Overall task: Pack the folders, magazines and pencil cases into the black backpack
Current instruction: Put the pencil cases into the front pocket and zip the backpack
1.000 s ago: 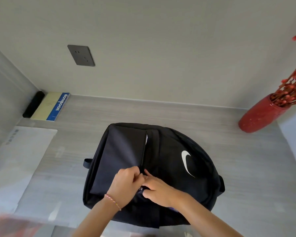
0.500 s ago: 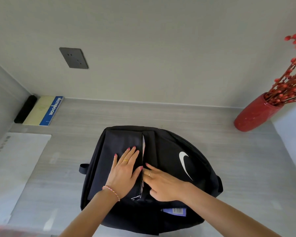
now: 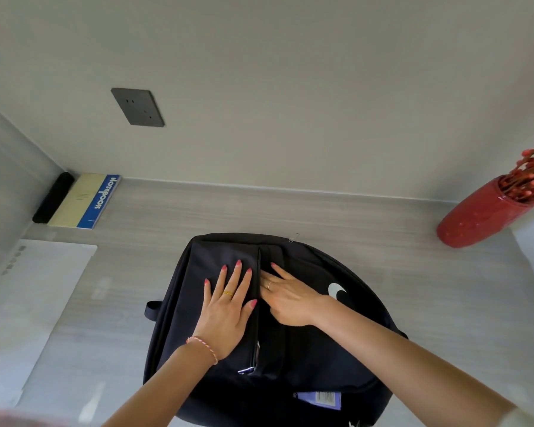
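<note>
Backpack [image 3: 315,343], black woven fabric w/ white swoosh, lies flat at mid-desk, near the front edge; rounded outline, front pocket zip running down its middle, purple barcode tag [image 3: 319,399] showing at the near end. Left hand [image 3: 227,309] flat on the pocket panel, fingers straight & spread, holding nothing. Right hand [image 3: 287,298] just beside it across the zip, fingers extended, pressing the fabric, also holding nothing. Desk [image 3: 444,288] is pale grey wood-grain laminate, matte. White translucent folder [image 3: 31,303] at left, apart from the bag. Notebook [image 3: 85,201] w/ blue spine & black roll-shaped item [image 3: 53,197] in the back-left corner. Glossy red vase [image 3: 478,215] w/ red berry stems back right. Plain beige wall, dark socket plate [image 3: 138,107].
</note>
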